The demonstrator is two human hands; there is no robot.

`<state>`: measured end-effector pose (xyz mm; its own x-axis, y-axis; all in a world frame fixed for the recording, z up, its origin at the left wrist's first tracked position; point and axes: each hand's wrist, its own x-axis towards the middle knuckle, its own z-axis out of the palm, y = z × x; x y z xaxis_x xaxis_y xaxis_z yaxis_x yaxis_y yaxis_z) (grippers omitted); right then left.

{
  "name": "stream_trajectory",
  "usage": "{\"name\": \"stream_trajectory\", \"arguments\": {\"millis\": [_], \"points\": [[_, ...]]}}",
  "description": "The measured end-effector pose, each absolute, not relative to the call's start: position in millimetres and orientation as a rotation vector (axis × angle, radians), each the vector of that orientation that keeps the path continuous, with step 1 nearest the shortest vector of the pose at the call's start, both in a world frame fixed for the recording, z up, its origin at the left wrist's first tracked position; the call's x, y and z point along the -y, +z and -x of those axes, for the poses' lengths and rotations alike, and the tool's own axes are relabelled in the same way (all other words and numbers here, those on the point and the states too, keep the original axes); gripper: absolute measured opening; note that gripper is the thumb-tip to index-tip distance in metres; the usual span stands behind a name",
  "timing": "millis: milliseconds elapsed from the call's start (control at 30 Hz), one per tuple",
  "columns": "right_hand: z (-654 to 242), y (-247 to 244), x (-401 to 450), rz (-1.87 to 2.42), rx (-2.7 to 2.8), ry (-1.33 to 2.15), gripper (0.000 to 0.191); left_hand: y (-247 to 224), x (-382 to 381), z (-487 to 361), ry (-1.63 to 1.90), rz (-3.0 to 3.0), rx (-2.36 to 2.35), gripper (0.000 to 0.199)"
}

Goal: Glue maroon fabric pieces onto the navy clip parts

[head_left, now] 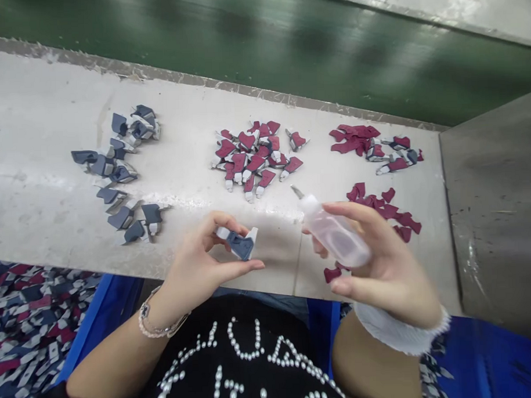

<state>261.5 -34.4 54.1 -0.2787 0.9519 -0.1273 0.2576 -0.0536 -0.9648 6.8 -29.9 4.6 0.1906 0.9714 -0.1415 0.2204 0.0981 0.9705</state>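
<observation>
Navy-and-white piece [240, 245] is what's being worked on here, pinched between thumb and fingertips of the left hand [193, 262] just above the bench edge, with a beaded bracelet [159, 319] on that wrist. Over on the other side, a translucent squeeze bottle [334, 234] is gripped in the right hand [381, 259], fingers wrapped around its body, thin nozzle tipped up and away, and a white terry wristband [401, 330] is worn just below. Bottle and piece are held apart, not touching, fwiw. Out on the white-painted bench [37, 143], everything is laid out by colour: a loose spread of navy pieces [120, 169] on the left, and a heap of burgundy pieces with white ends [255, 156] in the middle. Further right, a smaller mixed cluster [368, 143] is found, and below it are burgundy scraps [385, 206] with no white part showing, so it's fair to say not everything has reached the same state yet. Plenty more is heaped in the blue bin [95, 321] at lower left, where a jumble of mixed navy and burgundy pieces [30, 323] can be seen, and how deep that pile goes can't be told from this angle. A green belt [242, 43] runs behind the bench.
</observation>
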Motion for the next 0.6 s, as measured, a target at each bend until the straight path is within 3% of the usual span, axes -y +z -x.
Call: {"name": "stream_trajectory", "arguments": {"millis": [67,100,333,533,600], "points": [[-254.8,39.9,26.9,1.282,1.520,1.427,0.049,-0.3,29.0,-3.3,0.824,-1.317,-1.299,0.046],[-249.2,33.9,23.0,1.308,1.517,1.417,0.052,-2.7,28.7,-1.6,0.810,-1.295,-1.318,0.047],[-198.5,18.7,-7.7,1.511,1.877,1.057,0.030,-8.9,27.5,5.7,0.676,-1.210,-1.420,0.041],[-216.1,31.0,1.4,1.634,1.899,0.962,0.049,-7.8,31.0,8.7,0.652,-1.260,-1.455,0.034],[-249.3,29.3,12.9,1.785,1.826,0.864,0.042,-10.2,33.4,10.5,0.646,-1.282,-1.417,0.033]]}}
